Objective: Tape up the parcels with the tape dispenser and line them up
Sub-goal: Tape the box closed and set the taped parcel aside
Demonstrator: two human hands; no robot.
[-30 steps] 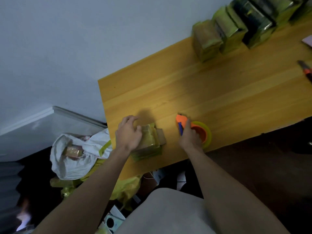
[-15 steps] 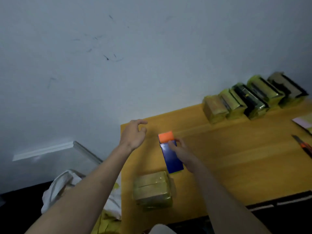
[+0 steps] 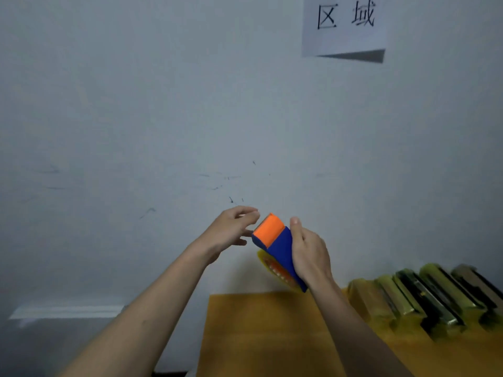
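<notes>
Scuffed pale wall (image 3: 136, 118), paper sign (image 3: 343, 24), orange wooden table (image 3: 261, 336) below.

- The tape dispenser (image 3: 280, 250) is held up above the tabletop (image 3: 261, 336), in front of the wall (image 3: 136, 118).
- It is gripped from the right by the right hand (image 3: 309, 254); the left hand (image 3: 231, 229) is placed just to its left, at its upper end.
- A row of parcels (image 3: 424, 297) is lined up side by side along the wall at the right of the tabletop.
- A paper sign (image 3: 344, 25) is fixed high on the wall, above the parcels.
</notes>
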